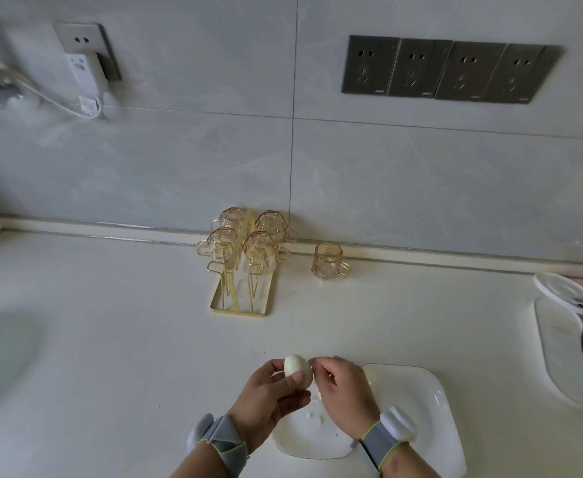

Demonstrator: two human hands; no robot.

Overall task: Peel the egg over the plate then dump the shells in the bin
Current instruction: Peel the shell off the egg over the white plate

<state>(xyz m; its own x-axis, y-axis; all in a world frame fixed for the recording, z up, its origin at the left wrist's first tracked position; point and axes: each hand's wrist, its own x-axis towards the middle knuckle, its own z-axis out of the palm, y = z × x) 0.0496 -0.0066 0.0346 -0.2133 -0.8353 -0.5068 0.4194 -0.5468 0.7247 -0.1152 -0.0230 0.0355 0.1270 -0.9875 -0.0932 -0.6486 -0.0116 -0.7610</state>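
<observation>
Head camera: near the counter's front edge, the left hand point(272, 391) cradles a smooth, likely slippery, fragile egg point(298, 370) beside the plate point(435, 401) while right hand point(345, 391) fingertips pinch at its shell.

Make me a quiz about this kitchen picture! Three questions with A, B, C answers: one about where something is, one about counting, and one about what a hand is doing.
1. Where is the single cup that is not on the rack?
A. To the right of the rack
B. On the plate
C. In a hand

2. How many cups hang upside down on the rack?
A. Two
B. Four
C. Six

3. What is the left hand doing?
A. Lying flat on the counter
B. Holding the egg
C. Lifting the plate

Answers:
1 A, it stands alone on the counter by the wall, right of the rack.
2 B, two pairs of amber cups show on the rack.
3 B, its fingers and thumb curl round the egg while the right hand picks at it.
</observation>
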